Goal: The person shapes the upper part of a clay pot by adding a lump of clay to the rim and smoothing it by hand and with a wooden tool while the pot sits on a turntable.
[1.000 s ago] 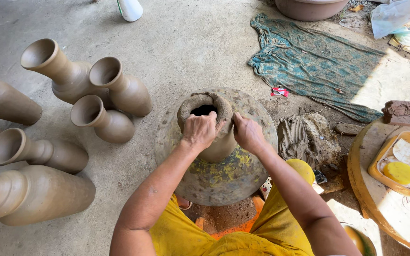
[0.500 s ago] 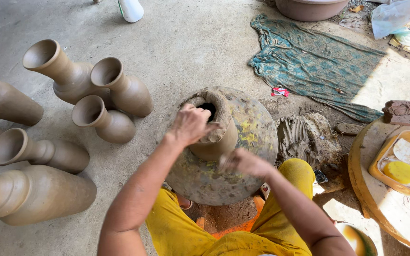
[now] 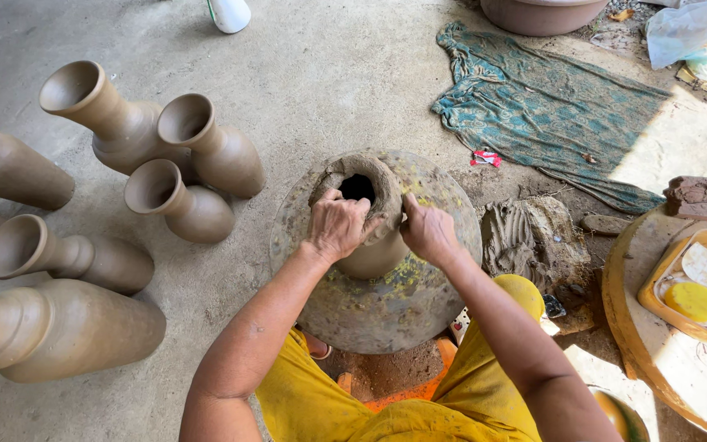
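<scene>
A wet brown clay pot with a rough, lumpy rim and a dark mouth stands on a round, clay-smeared wheel disc. My left hand grips the near left side of the rim, fingers curled over the soft clay. My right hand presses against the right side of the rim, fingers closed on the clay wall. Both forearms reach in from the bottom over my yellow garment.
Several finished clay vases lie and lean on the concrete floor at left. A teal patterned cloth is spread at upper right. A lump of grey clay sits right of the wheel. A round board with a yellow tray is at far right.
My right hand dropped away from the pot half a second ago and is back on the rim's right side. My left hand stayed on the rim, shifting slightly.
</scene>
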